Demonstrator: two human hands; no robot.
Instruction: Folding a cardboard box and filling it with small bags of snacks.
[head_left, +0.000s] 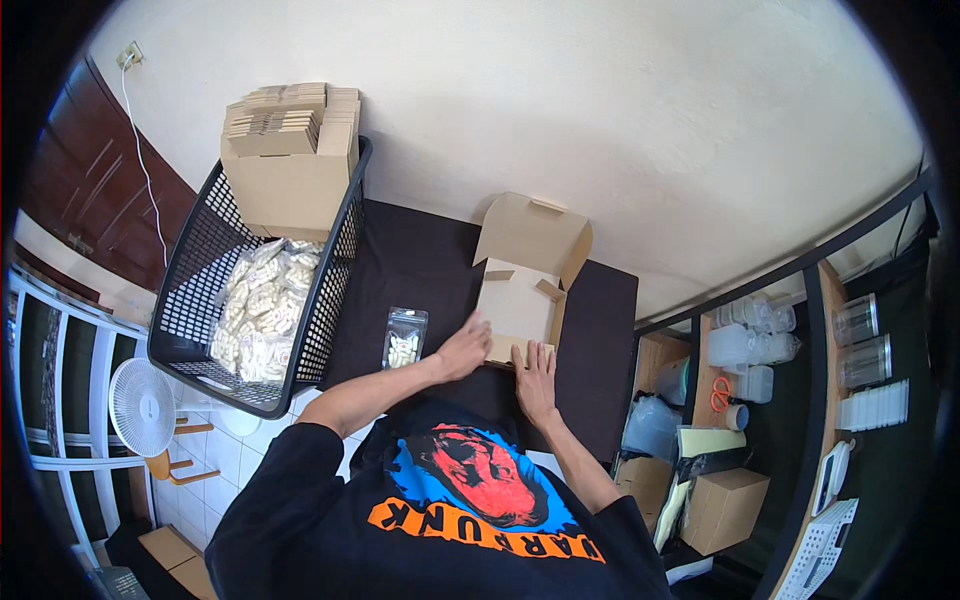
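Observation:
A brown cardboard mailer box (521, 300) stands on the dark cloth-covered table with its lid raised toward the wall. Two small flaps slant inward near the back of its pale interior. My left hand (466, 349), slightly blurred, is at the box's front left corner; whether its fingers grip the cardboard cannot be made out. Over the front wall lie the extended, slightly spread fingers of my right hand (536, 382). To the left of the box is a clear pouch (406, 339) with a dark upper part and pale capsule-like pieces inside.
At the left, a black plastic basket (315, 337) holds flattened cardboard boxes (289, 180) and several filled pouches (262, 311). A white fan (142, 407) stands beyond it. Shelving (810, 360) on the right carries plastic containers (739, 345), orange scissors (721, 394) and a tape roll (736, 418).

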